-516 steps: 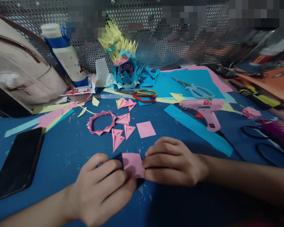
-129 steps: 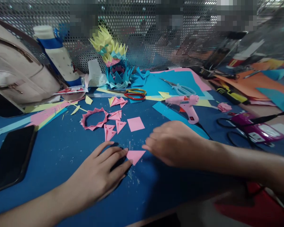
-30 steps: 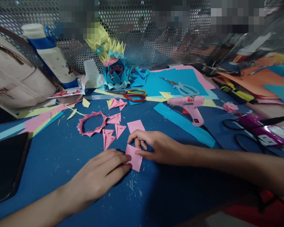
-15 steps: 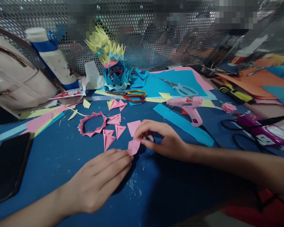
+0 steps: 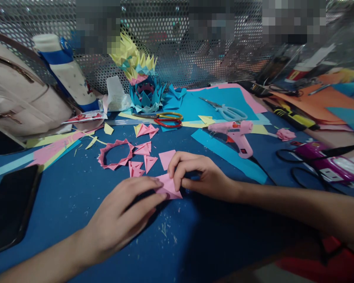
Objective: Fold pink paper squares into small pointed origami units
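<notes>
Pink sheet (image 5: 168,191) turned since the previous frame, one corner now pointing right; lies on worktop (image 5: 97,210) between hands. Left hand (image 5: 122,214): fingers slightly spread, touching sheet. Right hand (image 5: 205,177): fingers curled narrow, holding sheet.

There is one held pink paper (image 5: 171,193), one pink square (image 5: 165,159), one pink ring (image 5: 102,157) and three folded bits (image 5: 150,163) near the ring. There are two scissors (image 5: 231,113) and one glue gun (image 5: 244,142).
</notes>
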The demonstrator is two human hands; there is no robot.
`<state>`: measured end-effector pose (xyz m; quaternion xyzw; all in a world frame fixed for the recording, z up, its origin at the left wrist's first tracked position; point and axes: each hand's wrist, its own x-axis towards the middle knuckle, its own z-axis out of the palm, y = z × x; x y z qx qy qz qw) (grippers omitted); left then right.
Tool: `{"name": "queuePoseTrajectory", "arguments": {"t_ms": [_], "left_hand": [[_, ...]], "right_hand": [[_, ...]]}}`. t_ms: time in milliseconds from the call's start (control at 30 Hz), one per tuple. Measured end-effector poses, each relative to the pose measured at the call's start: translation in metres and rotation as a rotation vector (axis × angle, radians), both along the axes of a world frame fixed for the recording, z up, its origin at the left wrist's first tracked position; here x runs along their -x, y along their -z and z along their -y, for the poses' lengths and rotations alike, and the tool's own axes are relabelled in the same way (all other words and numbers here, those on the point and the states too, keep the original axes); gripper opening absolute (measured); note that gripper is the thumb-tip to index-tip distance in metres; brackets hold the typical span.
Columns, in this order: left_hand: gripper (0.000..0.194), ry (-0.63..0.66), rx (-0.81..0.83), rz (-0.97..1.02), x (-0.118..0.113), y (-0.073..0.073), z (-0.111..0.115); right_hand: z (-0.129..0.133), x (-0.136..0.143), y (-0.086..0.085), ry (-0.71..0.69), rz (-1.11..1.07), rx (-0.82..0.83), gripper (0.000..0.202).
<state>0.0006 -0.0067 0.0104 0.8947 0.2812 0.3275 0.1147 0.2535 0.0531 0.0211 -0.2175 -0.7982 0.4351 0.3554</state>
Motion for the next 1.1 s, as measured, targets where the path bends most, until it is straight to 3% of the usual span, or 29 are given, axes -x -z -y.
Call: {"name": "queuePoseTrajectory", "arguments": {"t_ms": [100, 233, 333, 467, 667, 867, 1100], "left_hand": [[0.033, -0.084, 0.147, 0.073, -0.005, -0.005, -0.004], [0.027, -0.045, 0.299, 0.180, -0.013, -0.009, -0.007], [0.018, -0.067, 0.453, 0.273, -0.018, -0.011, -0.007], [0.007, -0.162, 0.711, 0.376, -0.022, -0.014, -0.006], [0.006, -0.164, 0.902, 0.445, -0.025, -0.016, -0.007], [0.005, -0.159, 0.972, 0.503, -0.029, -0.019, -0.007], [0.011, -0.161, 0.966, 0.519, -0.033, -0.020, -0.006]], "right_hand": [[0.003, 0.004, 0.000, -0.004, -0.008, 0.160, 0.016], [0.009, 0.013, 0.001, -0.010, -0.038, 0.410, 0.002], [0.012, 0.017, 0.001, 0.001, -0.038, 0.515, 0.008], [0.017, 0.018, -0.001, 0.012, 0.000, 0.512, 0.004], [0.022, 0.020, -0.003, 0.028, -0.027, 0.558, 0.010], [0.023, 0.020, -0.004, -0.006, -0.061, 0.622, 0.025], [0.022, 0.023, -0.001, 0.067, -0.052, 0.610, 0.027]]}}
